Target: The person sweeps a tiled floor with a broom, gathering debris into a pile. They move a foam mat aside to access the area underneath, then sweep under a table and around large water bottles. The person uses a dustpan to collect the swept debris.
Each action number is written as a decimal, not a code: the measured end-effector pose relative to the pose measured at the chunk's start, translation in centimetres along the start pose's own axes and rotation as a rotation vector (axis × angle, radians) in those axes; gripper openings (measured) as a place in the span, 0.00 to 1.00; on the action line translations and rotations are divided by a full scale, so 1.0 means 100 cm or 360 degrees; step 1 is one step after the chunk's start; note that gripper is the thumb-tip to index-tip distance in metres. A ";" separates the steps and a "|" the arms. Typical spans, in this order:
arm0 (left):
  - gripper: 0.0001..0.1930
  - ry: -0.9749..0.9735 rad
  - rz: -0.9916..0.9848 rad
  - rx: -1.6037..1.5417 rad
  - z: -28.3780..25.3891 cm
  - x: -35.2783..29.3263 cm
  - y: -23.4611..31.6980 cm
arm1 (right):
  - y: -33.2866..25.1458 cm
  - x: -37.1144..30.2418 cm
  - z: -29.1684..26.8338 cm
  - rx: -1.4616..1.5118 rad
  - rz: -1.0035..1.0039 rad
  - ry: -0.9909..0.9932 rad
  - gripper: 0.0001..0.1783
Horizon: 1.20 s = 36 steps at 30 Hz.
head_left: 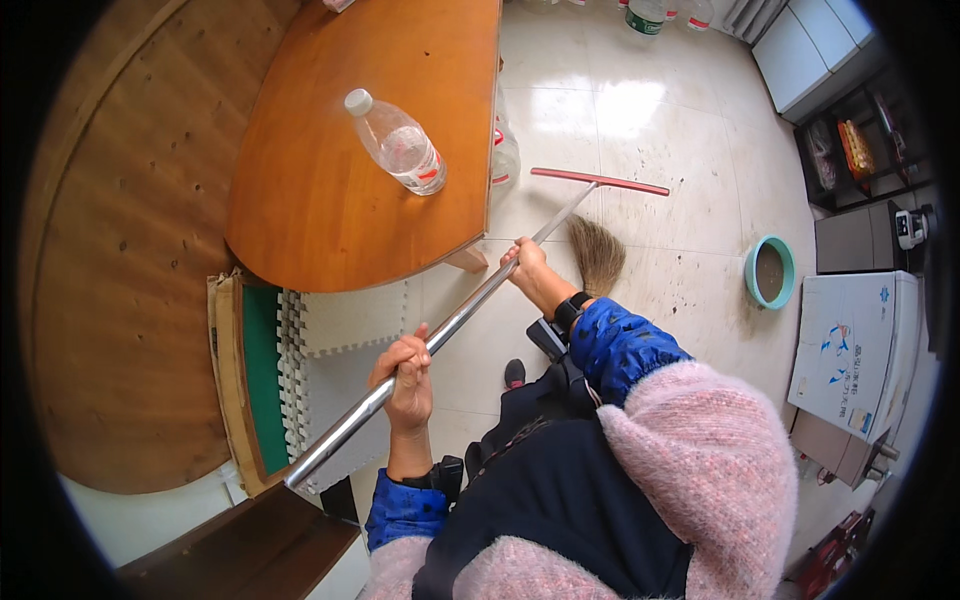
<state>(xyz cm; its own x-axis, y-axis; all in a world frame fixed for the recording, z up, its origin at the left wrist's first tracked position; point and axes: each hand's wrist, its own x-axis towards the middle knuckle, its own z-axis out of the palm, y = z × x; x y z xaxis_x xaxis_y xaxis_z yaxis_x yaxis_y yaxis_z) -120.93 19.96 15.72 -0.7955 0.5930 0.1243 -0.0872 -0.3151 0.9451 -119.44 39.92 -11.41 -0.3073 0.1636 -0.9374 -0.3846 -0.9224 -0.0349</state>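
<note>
Looking down, I see both my hands grasping one long floor squeegee. My left hand is closed on the silver pole nearer its lower end, and my right hand grips it farther up, toward the red crossbar. The squeegee slants from lower left to upper right, its crossbar over the pale tiled floor; I cannot tell how firmly it presses there. Just beyond my right forearm, a straw broom head shows. To the left, a clear bottle with a white cap stands on a brown wooden counter. White foam mats lie below the counter's rounded end, beside a green panel. Well off to the right, a turquoise basin of murky water sits near a white appliance. Dark smudges mark the tiles near the basin.
</note>
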 end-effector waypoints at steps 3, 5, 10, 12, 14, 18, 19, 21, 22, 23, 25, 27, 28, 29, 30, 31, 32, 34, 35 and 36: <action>0.05 -0.0100 0.0047 0.0062 0.003 0.006 -0.006 | -0.010 0.007 0.012 -0.0011 0.0011 0.0048 0.07; 0.04 -0.0126 0.0068 0.0058 0.006 0.010 -0.006 | -0.008 0.013 0.026 -0.0104 0.0023 0.0014 0.07; 0.05 -0.0189 0.0237 0.0383 0.020 0.021 0.004 | 0.013 0.020 0.052 -0.0196 0.0023 -0.0219 0.06; 0.06 -0.0403 0.0326 0.0565 0.026 0.024 0.008 | 0.019 0.017 0.051 -0.0232 0.0115 -0.0189 0.06; 0.07 -0.0352 0.0318 0.0501 0.031 0.026 0.011 | 0.022 0.013 0.044 -0.0201 0.0164 -0.0211 0.08; 0.06 -0.0408 0.0264 0.0291 0.030 0.030 0.011 | 0.019 0.007 0.024 -0.0039 0.0238 -0.0169 0.08; 0.06 -0.0456 0.0245 0.0255 0.028 0.032 0.010 | 0.015 0.007 0.019 0.0048 0.0261 -0.0203 0.08; 0.07 -0.0516 0.0285 0.0215 0.025 0.037 0.007 | 0.003 0.007 0.007 0.0185 0.0239 -0.0155 0.09; 0.06 -0.0591 0.0233 0.0212 0.024 0.040 0.005 | -0.004 0.007 0.000 0.0242 0.0188 -0.0210 0.09; 0.06 -0.0640 0.0202 0.0191 0.024 0.043 0.002 | -0.013 0.007 -0.006 0.0309 0.0176 -0.0199 0.09; 0.06 -0.0700 0.0089 0.0197 0.027 0.051 -0.003 | -0.031 0.005 -0.021 0.0395 0.0133 -0.0199 0.10; 0.05 -0.0799 0.0092 0.0080 0.035 0.059 -0.010 | -0.049 0.001 -0.034 0.0448 0.0055 -0.0202 0.10; 0.05 -0.0867 0.0061 0.0063 0.042 0.063 -0.013 | -0.058 -0.001 -0.039 0.0452 0.0031 -0.0169 0.09; 0.05 -0.0899 0.0045 0.0015 0.049 0.069 -0.016 | -0.066 -0.003 -0.043 0.0461 0.0018 -0.0137 0.09; 0.05 -0.0902 0.0002 0.0008 0.058 0.074 -0.019 | -0.076 -0.006 -0.045 0.0489 0.0048 -0.0105 0.09; 0.04 -0.0949 -0.0013 -0.0005 0.067 0.081 -0.021 | -0.085 -0.008 -0.047 0.0515 0.0032 -0.0087 0.09; 0.04 -0.0970 -0.0044 -0.0023 0.077 0.087 -0.024 | -0.095 -0.009 -0.046 0.0512 -0.0002 -0.0079 0.09; 0.04 -0.1054 -0.0036 -0.0018 0.098 0.101 -0.028 | -0.116 -0.011 -0.042 0.0560 -0.0027 -0.0113 0.09; 0.04 -0.1049 -0.0046 -0.0018 0.108 0.107 -0.030 | -0.126 -0.012 -0.038 0.0521 -0.0014 -0.0085 0.09; 0.04 -0.1080 -0.0048 -0.0011 0.117 0.114 -0.032 | -0.136 -0.011 -0.032 0.0452 0.0013 -0.0067 0.09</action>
<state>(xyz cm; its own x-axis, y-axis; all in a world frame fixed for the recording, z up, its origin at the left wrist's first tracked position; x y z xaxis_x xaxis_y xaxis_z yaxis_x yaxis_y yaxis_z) -122.74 36.43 17.65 -0.2404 0.9345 0.2624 -0.1089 -0.2946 0.9494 -111.07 51.11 -11.02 -0.3449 0.1761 -0.9220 -0.6084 -0.7899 0.0767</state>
